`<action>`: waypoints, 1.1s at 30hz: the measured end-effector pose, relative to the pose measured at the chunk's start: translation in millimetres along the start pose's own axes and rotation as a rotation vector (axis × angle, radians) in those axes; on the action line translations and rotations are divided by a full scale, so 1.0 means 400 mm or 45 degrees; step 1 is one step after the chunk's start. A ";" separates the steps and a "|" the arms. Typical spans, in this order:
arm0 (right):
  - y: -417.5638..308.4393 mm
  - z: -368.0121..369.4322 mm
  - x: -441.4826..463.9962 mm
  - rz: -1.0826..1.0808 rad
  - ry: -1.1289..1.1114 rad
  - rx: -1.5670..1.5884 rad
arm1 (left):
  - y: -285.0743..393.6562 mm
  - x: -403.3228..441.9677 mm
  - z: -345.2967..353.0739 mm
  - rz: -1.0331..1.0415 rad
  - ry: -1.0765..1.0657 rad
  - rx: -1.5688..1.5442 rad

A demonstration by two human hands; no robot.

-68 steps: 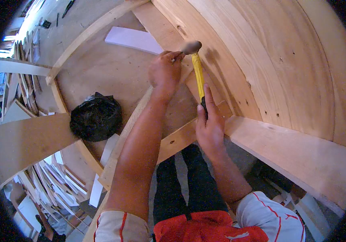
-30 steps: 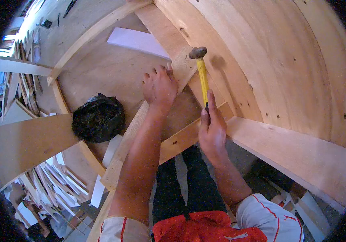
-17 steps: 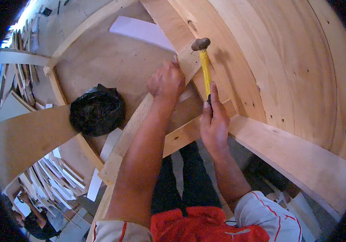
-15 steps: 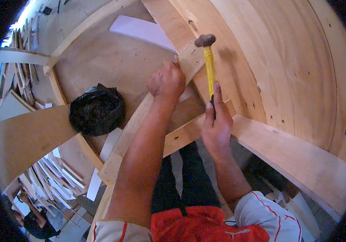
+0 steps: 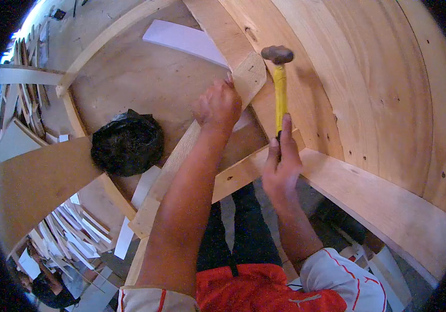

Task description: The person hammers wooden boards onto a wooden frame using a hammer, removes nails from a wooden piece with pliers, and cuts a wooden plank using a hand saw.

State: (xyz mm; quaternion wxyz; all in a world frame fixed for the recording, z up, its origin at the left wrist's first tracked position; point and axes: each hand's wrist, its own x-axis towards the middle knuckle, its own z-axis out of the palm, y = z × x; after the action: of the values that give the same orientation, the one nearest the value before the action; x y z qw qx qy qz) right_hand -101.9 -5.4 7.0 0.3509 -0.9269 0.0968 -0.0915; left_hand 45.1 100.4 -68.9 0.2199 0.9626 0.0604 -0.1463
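My right hand (image 5: 282, 166) is closed around the dark lower grip of a hammer (image 5: 281, 93). The hammer stands upright, its yellow handle rising to a rusty brown head above the plank's far end. My left hand (image 5: 218, 104) is closed on a pale wooden plank (image 5: 173, 156) that slants across the frame, with the thumb up along its edge. Whatever lies inside the left fist besides the plank's edge is hidden. Beneath the plank a wooden crosspiece (image 5: 233, 177) runs toward the right corner.
A black plastic bag (image 5: 128, 143) with dark contents lies left of the plank on the brown panel (image 5: 145, 73). A white strip (image 5: 186, 42) rests farther up. Tall boards (image 5: 358, 78) wall the right side. Another person (image 5: 51, 283) is at lower left, near stacked offcuts (image 5: 72, 229).
The hammer and my right hand have shifted slightly right, and the hammer's head now sits farther right of the plank's end. My left hand stays at the same spot on the plank.
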 end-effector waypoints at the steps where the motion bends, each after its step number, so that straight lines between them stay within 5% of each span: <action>1: 0.012 0.012 0.001 0.034 -0.064 -0.041 | -0.001 0.001 0.004 0.014 0.022 0.016; 5: -0.012 -0.004 0.016 0.186 -0.136 -0.108 | 0.009 -0.011 -0.022 -0.002 0.069 -0.049; 9: -0.005 -0.002 0.006 0.020 0.080 0.019 | 0.009 -0.012 -0.026 0.024 0.023 0.020; 15: -0.006 0.008 0.023 0.092 -0.081 -0.034 | 0.011 0.002 -0.030 0.019 0.018 0.049; 19: 0.018 0.023 0.016 -0.134 0.144 -0.063 | 0.000 0.003 0.004 0.055 0.038 0.065; 24: 0.017 0.028 0.024 0.115 -0.115 -0.061 | 0.006 0.001 -0.015 0.046 0.050 -0.006; 28: 0.001 0.025 0.011 0.042 0.046 0.004 | 0.016 -0.007 -0.022 0.005 0.029 0.019; 31: -0.008 0.015 0.039 0.314 -0.212 0.044 | 0.025 -0.010 -0.034 -0.044 0.008 -0.054; 33: -0.011 0.000 0.035 0.197 -0.115 0.084 | 0.026 -0.006 -0.040 -0.056 0.002 -0.068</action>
State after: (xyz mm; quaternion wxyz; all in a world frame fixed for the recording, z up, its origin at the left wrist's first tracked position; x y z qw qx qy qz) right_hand -87.9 -5.4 11.4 0.3914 -0.9077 0.1489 -0.0254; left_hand 48.8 97.9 -50.0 0.2423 0.9549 0.0856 -0.1488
